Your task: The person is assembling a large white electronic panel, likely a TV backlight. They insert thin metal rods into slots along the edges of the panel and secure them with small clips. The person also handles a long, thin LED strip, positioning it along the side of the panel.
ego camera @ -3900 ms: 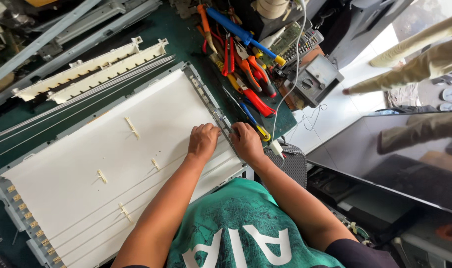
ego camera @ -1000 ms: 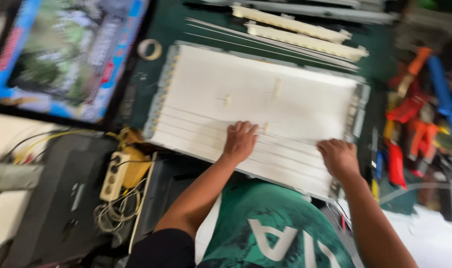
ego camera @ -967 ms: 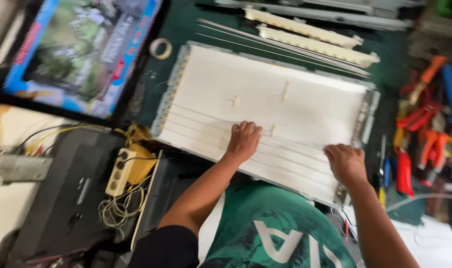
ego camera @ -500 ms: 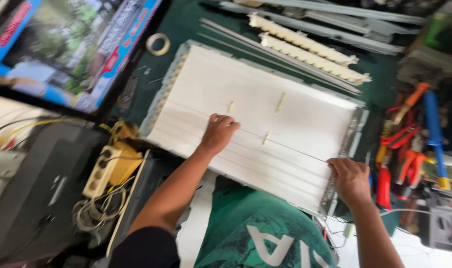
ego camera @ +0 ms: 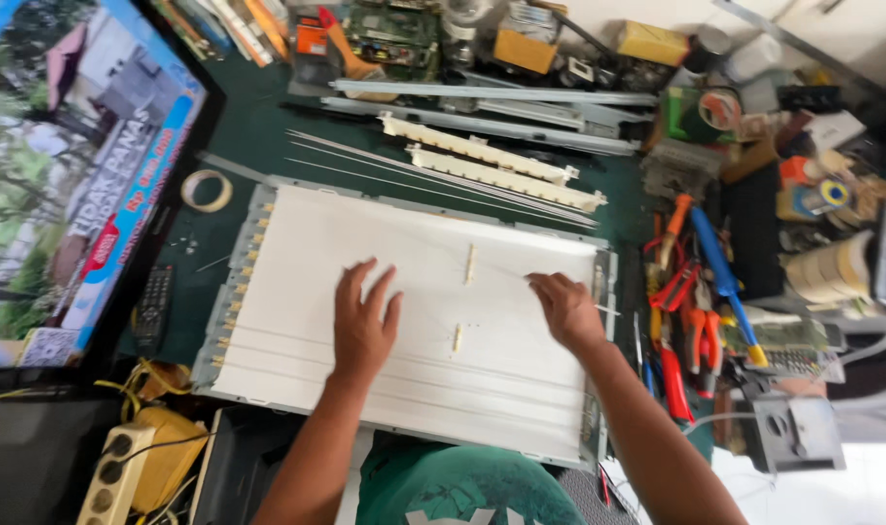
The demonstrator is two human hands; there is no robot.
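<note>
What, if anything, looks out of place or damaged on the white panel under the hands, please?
Nothing on the white panel looks broken or spilled. It lies slightly skewed on the green mat, with the left hand flat on it and the right hand near its right edge. The pliers beside it lie in a loose heap.

I get only 1 view: the head camera, looking steeply down from above my own chest onto the dark green workbench (ego camera: 258, 117). It sits close, so the flat white rectangular backlight panel (ego camera: 404, 321) fills the middle, with my forearms entering from the bottom edge.
</note>
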